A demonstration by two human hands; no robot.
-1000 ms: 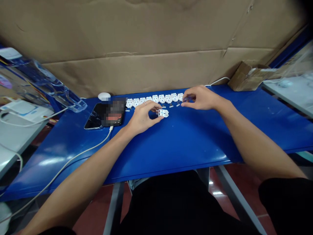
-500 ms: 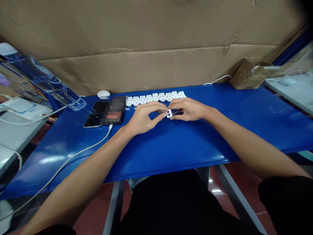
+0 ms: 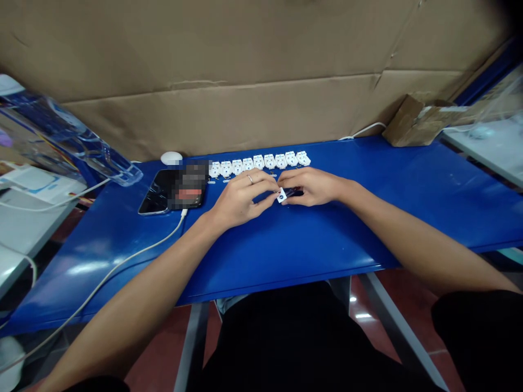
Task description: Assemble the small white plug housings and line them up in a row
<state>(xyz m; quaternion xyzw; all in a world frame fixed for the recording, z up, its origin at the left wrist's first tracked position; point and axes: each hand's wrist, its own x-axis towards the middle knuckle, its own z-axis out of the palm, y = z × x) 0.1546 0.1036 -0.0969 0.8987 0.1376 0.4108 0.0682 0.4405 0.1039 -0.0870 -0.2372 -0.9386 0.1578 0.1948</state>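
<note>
On the blue table point(image 3: 310, 239) my left hand point(image 3: 241, 197) pinches a small white plastic part point(image 3: 281, 195) between thumb and fingers. My right hand point(image 3: 314, 186) is closed round a small dark tool point(image 3: 295, 191) whose tip meets the white part. Just behind both hands runs a row of several identical white parts point(image 3: 260, 161), with a few tiny loose pieces lying in front of them.
A phone point(image 3: 174, 190) lies left of my hands with a white cable point(image 3: 122, 261) running off toward the near left. A white round object point(image 3: 171, 158) sits behind it. A clear plastic tray point(image 3: 77, 141) is at far left, a cardboard box point(image 3: 417, 128) at back right, a cardboard sheet behind.
My right hand came back from the right end of the row with the dark tool and met my left hand, which turned the white part up on edge.
</note>
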